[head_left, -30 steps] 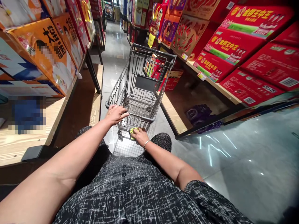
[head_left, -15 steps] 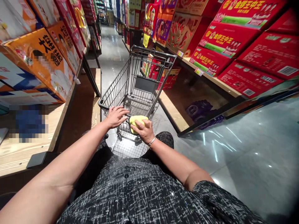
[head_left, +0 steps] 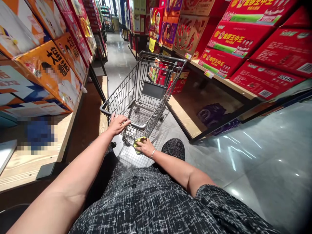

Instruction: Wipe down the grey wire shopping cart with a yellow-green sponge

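Observation:
A dark wire shopping cart [head_left: 136,97] stands tilted in view in front of my knees, its near rim toward me. My left hand [head_left: 118,124] holds that rim at its left part, fingers close together over the bar. Lower down, by the cart's near end, my right hand [head_left: 145,148] grips a yellow cloth [head_left: 136,143]. The cloth is bunched under the fingers and partly hidden by them. Whether it touches the wires I cannot tell. A thin bracelet [head_left: 153,153] circles my right wrist.
Orange and white boxes [head_left: 48,70] fill the wooden shelf on the left. Red boxes [head_left: 224,40] are stacked on the right shelf, with purple packs [head_left: 211,113] below. A blurred blue item [head_left: 39,133] lies on the near left shelf. The tiled aisle floor [head_left: 119,44] runs ahead.
My right hand has moved down with the yellow cloth, from the cart's near rim to below it. My left hand has shifted slightly along the rim, its fingers closer together.

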`<state>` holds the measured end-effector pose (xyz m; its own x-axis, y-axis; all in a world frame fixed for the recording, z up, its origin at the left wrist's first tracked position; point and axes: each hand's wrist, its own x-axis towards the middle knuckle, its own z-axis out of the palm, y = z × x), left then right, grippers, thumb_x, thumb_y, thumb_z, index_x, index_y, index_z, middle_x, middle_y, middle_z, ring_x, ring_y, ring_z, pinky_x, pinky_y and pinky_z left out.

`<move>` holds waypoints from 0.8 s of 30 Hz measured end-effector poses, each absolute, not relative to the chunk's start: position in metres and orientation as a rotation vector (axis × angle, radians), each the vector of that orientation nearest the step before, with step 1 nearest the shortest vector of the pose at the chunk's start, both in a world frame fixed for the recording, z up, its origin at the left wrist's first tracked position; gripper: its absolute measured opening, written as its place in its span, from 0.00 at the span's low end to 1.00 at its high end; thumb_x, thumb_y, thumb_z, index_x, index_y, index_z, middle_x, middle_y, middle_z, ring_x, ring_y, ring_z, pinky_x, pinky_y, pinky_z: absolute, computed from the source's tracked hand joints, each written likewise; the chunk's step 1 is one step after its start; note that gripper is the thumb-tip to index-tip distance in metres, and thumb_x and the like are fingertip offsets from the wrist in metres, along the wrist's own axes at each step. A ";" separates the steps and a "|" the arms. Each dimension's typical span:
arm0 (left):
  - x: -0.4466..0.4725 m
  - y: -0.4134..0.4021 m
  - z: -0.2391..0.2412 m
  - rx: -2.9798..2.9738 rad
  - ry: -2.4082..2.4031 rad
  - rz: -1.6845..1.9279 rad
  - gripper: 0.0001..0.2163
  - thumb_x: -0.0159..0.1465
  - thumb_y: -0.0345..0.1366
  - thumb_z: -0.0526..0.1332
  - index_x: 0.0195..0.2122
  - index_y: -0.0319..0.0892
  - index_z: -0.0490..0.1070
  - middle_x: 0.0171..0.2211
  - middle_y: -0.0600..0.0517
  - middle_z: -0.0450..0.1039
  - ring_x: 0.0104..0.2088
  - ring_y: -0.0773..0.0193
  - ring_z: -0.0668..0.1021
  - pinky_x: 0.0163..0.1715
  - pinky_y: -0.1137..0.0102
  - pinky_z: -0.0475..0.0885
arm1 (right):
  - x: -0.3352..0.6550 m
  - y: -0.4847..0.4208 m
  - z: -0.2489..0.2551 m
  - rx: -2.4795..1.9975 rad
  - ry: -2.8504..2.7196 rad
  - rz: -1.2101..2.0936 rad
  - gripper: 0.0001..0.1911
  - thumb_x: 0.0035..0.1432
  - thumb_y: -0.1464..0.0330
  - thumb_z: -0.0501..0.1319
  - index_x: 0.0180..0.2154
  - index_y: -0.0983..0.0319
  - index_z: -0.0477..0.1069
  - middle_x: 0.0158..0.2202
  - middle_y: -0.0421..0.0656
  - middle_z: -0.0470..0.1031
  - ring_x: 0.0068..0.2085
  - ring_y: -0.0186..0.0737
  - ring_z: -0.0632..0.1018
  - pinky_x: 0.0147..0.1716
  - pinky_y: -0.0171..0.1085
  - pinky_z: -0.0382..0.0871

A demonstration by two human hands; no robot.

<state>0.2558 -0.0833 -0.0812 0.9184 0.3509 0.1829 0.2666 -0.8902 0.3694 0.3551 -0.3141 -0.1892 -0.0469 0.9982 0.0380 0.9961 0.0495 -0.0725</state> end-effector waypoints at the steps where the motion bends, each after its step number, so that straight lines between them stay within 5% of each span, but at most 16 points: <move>1: 0.255 -0.081 -0.080 2.728 0.478 0.351 0.18 0.70 0.50 0.49 0.37 0.48 0.74 0.43 0.51 0.76 0.52 0.55 0.72 0.66 0.44 0.41 | 0.356 -0.313 -0.174 -2.077 -2.179 -0.025 0.15 0.69 0.63 0.54 0.52 0.44 0.74 0.57 0.38 0.72 0.55 0.46 0.66 0.51 0.48 0.61; 10: 0.247 -0.093 -0.078 2.624 0.444 0.362 0.18 0.70 0.45 0.46 0.46 0.51 0.76 0.53 0.51 0.76 0.63 0.49 0.64 0.64 0.38 0.27 | 0.375 -0.287 -0.089 -2.006 -1.861 -0.422 0.18 0.68 0.64 0.56 0.55 0.38 0.71 0.59 0.36 0.70 0.58 0.48 0.60 0.53 0.46 0.59; 19: 0.250 -0.073 -0.077 2.538 0.578 0.323 0.21 0.71 0.49 0.47 0.37 0.49 0.79 0.45 0.51 0.79 0.61 0.50 0.67 0.65 0.39 0.29 | 0.522 -0.249 -0.059 -2.327 -1.491 -0.366 0.22 0.65 0.73 0.53 0.54 0.49 0.75 0.58 0.45 0.67 0.54 0.51 0.62 0.48 0.46 0.63; 24: 0.241 -0.085 -0.068 2.546 0.599 0.407 0.19 0.70 0.49 0.49 0.40 0.48 0.78 0.53 0.51 0.76 0.64 0.47 0.63 0.65 0.37 0.34 | 0.527 -0.230 -0.068 -2.215 -1.102 -0.349 0.28 0.55 0.79 0.53 0.53 0.56 0.75 0.56 0.49 0.65 0.51 0.51 0.64 0.50 0.47 0.65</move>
<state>0.2412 -0.0847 -0.0684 0.8593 0.4820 0.1708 0.3359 -0.7839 0.5222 0.5272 -0.2297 -0.0684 0.6147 0.6203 0.4873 0.7877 -0.4501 -0.4207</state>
